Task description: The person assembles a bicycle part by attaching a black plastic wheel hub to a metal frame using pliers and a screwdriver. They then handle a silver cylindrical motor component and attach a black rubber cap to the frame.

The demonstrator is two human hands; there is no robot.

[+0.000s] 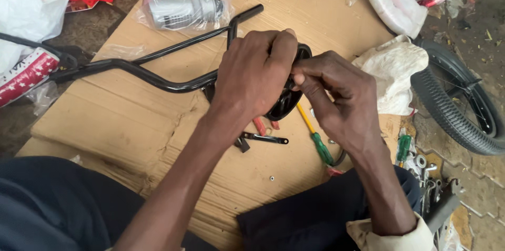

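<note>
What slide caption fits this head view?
Both hands, left hand and right hand, grip a black plastic part above cardboard.

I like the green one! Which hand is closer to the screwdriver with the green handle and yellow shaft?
Right. The right hand is just above the green-handled, yellow-shafted screwdriver on the cardboard. The left hand sits farther away, up and to the left, gripping the black oval plastic part.
</note>
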